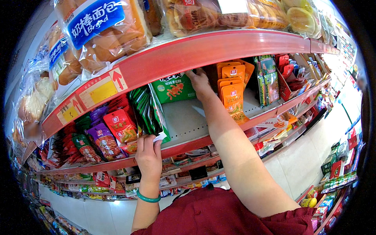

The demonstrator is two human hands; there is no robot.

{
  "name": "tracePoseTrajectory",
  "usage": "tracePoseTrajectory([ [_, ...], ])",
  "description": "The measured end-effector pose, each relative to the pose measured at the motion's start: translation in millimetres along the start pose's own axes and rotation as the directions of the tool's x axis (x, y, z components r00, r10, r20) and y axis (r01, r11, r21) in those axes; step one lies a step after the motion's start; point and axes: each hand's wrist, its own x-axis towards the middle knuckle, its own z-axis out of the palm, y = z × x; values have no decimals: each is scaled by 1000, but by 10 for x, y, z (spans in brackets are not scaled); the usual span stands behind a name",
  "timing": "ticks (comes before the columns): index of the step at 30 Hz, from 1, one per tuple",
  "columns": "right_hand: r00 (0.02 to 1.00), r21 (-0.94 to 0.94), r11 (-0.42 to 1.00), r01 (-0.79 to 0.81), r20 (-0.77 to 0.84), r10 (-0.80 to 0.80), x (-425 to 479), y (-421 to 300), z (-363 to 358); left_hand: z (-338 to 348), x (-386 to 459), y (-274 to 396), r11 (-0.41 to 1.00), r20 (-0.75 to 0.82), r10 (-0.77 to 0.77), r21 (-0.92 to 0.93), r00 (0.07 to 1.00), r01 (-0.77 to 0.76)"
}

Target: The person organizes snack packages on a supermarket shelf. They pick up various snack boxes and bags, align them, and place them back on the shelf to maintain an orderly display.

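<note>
My left hand (149,155), with a green bangle on the wrist, is closed on the white front edge of an open green box (160,117) filled with upright green snack packets (146,107). My right hand (199,82) reaches deep onto the same shelf and touches the right side of a green printed box panel (175,88) at the back; its fingertips are partly hidden, so its grip cannot be told. Orange snack packets (232,94) hang or stand just right of that forearm. Red (120,124) and purple (104,141) packets lie left of the green box.
The red edge of the upper shelf (223,44) runs above both hands, with bagged bread (108,32) on it. A red lip (182,147) fronts the middle shelf. Green-and-pink packets (268,82) stand farther right. Lower shelves hold more goods, and another stocked display (335,167) stands at the right.
</note>
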Motion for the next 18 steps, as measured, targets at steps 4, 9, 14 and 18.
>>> tracePoseTrajectory([
  [4,1000,-64,998,-22,-13,21,47,34,-36,14,8,6,1000,1,16,-6,1000,-16],
  [9,996,100,995,-2,94,-7,-109,-166,26,1,2,-5,1000,-16,16,5,1000,-16],
  [14,921,-66,919,390,-2,-391,81,41,65,17,48,60,997,-25,70,13,997,-70],
  [18,878,-247,865,437,-94,-470,-292,-242,158,-6,7,-13,1000,-6,17,5,1000,-17],
])
